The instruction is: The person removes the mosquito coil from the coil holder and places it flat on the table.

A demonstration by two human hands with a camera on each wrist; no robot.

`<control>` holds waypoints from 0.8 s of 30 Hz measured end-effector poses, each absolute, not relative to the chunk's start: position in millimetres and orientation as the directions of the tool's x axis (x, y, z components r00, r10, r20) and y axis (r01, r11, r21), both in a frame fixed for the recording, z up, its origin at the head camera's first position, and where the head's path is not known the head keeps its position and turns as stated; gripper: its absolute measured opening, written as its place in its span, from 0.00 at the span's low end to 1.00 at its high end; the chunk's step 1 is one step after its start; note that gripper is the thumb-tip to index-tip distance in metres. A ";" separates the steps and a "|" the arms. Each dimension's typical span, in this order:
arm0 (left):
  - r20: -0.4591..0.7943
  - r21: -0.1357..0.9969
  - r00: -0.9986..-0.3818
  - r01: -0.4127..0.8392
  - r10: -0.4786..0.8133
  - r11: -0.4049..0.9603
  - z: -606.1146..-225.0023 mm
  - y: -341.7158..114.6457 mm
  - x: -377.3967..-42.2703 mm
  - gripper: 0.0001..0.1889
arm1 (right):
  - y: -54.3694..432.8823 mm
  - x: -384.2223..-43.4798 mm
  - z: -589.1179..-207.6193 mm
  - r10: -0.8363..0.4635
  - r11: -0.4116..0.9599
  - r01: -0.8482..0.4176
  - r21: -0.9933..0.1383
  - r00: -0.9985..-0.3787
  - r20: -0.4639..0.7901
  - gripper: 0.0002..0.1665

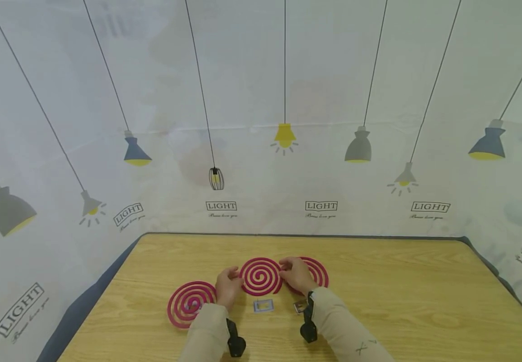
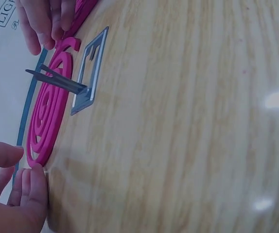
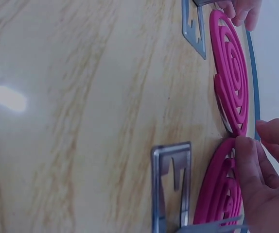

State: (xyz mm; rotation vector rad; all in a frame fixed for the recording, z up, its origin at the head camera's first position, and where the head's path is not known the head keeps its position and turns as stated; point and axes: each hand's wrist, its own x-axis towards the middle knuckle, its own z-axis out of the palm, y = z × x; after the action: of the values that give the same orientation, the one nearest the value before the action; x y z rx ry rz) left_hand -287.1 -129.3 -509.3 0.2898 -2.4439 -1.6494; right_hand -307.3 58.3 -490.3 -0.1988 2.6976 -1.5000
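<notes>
A deep-pink mosquito coil (image 1: 259, 277) is between my two hands, in the middle of the table. Its left edge is at the thumb and fingertips of my left hand (image 1: 229, 286), which seem to pinch it loosely. On its opposite edge, beside the right-hand coil, the fingers and thumb of my right hand (image 1: 296, 275) pinch it. A second mosquito coil (image 1: 319, 271) lies partly behind the right hand. A third coil (image 1: 177, 306) lies left of my left forearm, with a small metal piece near its centre. A metal coil stand (image 2: 83, 104) with upright prongs lies before the middle coil.
Another metal stand (image 3: 156, 194) lies before the right coil, partly behind my right wrist in the head view. The wooden table (image 1: 401, 291) reaches back to a white fabric wall (image 1: 261, 221) printed with lamps.
</notes>
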 end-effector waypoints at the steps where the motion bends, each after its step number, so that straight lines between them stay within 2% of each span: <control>1: 0.037 0.927 -0.968 -0.060 -0.248 0.371 -501.5 -129.0 -282.5 0.17 | 58.5 -306.9 -489.4 -0.140 0.511 -0.087 -0.855 -0.990 0.017 0.17; 10: -0.026 0.968 -0.978 -0.076 -0.207 0.238 -481.7 -131.9 -279.7 0.20 | 59.3 -303.9 -482.6 -0.167 0.473 -0.095 -0.876 -0.986 0.016 0.17; 17: -0.054 0.971 -0.981 -0.094 -0.184 0.218 -474.0 -139.1 -278.0 0.22 | 61.1 -299.8 -477.8 -0.193 0.424 -0.068 -0.903 -0.981 -0.017 0.18; 24: -0.052 0.971 -0.992 -0.077 -0.115 0.225 -470.1 -149.9 -274.3 0.21 | 60.1 -293.3 -473.4 -0.265 0.405 -0.105 -0.908 -0.964 -0.007 0.18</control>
State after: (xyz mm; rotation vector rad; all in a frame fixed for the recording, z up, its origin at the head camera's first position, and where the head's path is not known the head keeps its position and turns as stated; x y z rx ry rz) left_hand -274.3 -149.9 -470.1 0.1912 -2.4340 -1.9279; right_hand -293.3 60.1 -473.4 -0.3325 2.5039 -1.6024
